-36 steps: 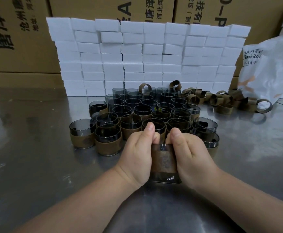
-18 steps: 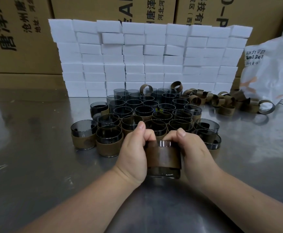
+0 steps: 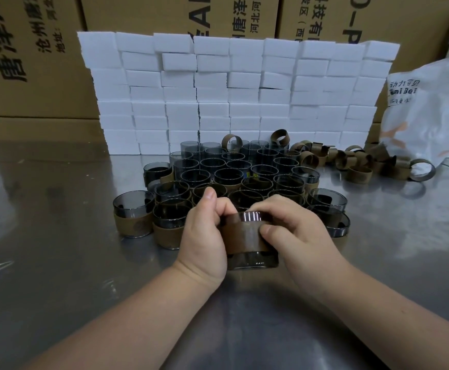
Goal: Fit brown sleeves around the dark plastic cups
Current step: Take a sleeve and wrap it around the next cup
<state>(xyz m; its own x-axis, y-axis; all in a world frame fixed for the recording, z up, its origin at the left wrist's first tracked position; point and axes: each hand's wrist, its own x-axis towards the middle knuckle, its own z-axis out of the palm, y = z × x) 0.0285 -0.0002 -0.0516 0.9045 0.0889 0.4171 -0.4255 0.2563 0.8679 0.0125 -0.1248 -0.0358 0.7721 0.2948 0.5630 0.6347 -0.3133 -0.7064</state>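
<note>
The left hand [image 3: 204, 236] and right hand [image 3: 295, 233] grip a dark cup [image 3: 252, 260] at centre frame by the brown sleeve [image 3: 242, 236] around its middle, so seating seems nearly done, and next it likely needs squaring and setting among the sleeved cups [image 3: 135, 222] on the desk [image 3: 57, 263].

White foam blocks [image 3: 234, 94], cardboard boxes [image 3: 31, 57]

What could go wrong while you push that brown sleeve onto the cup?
The brown sleeve could end up crooked on the held cup, since the left hand and right hand squeeze it from opposite sides. The crowded cups stand just behind the hands, so a slip might topple some.
</note>
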